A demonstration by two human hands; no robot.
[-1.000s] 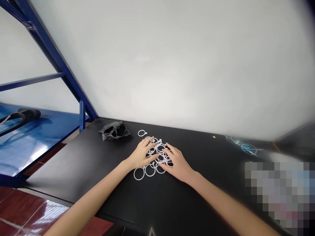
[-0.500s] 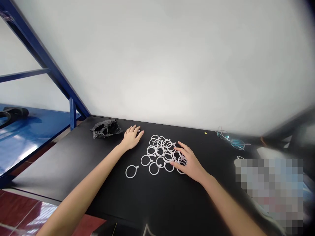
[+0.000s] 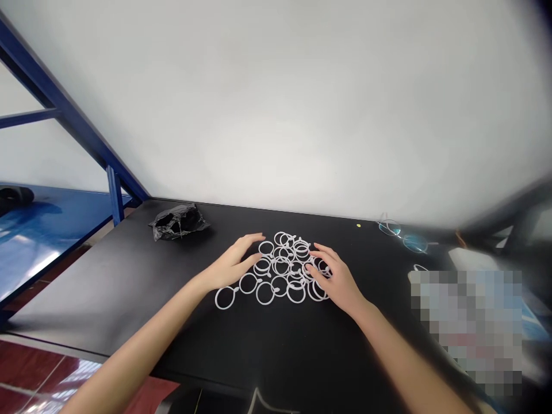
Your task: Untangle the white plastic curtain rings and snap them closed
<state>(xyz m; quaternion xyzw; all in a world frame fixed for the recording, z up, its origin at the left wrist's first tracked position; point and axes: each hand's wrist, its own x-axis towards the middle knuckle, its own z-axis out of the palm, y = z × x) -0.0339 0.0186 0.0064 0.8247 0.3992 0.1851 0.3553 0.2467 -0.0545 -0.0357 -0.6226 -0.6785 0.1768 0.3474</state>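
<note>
Many white rings [image 3: 290,267], left hand [image 3: 232,263] beside, right hand [image 3: 341,282] over some

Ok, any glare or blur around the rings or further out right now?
Head view, centre: white rings fairly crisp, no strong glare on them. Head view, left: bright reflections on the blue surface and floor tiles. Head view, right: soft blur, plus a pixelated patch hiding detail.
</note>
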